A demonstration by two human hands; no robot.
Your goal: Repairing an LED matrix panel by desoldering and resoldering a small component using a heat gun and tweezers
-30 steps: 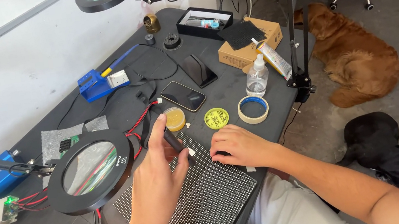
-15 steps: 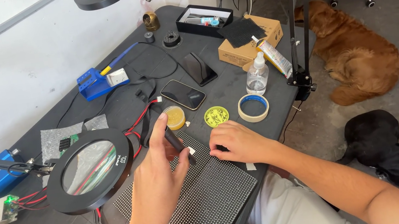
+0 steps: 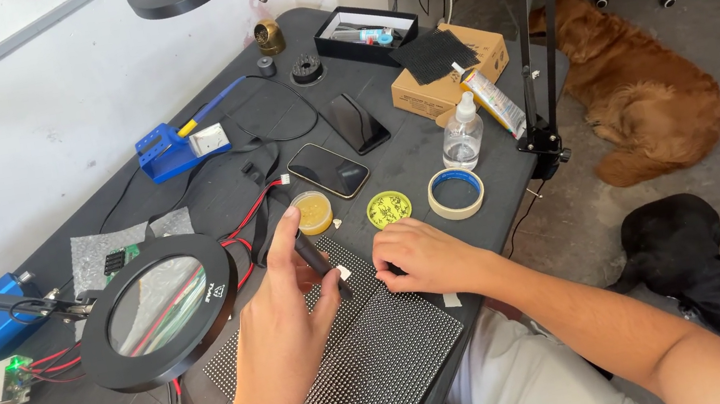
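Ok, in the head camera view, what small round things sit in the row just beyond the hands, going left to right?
Amber-filled pot → yellow-green round tin → roll of tape with blue core.

left hand [image 3: 287, 316] with black pen tool [image 3: 316, 260] over dotted panel [image 3: 362, 357]

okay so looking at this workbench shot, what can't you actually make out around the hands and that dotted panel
All from the head view:
- The tip of the black tool in the left hand: hidden behind its fingers and too small to tell.
- What lies under the right hand on the dotted panel: covered by the palm.
- The panel's near left corner: cut off by the forearm.
- The board behind the round magnifier: blurred by its lens.
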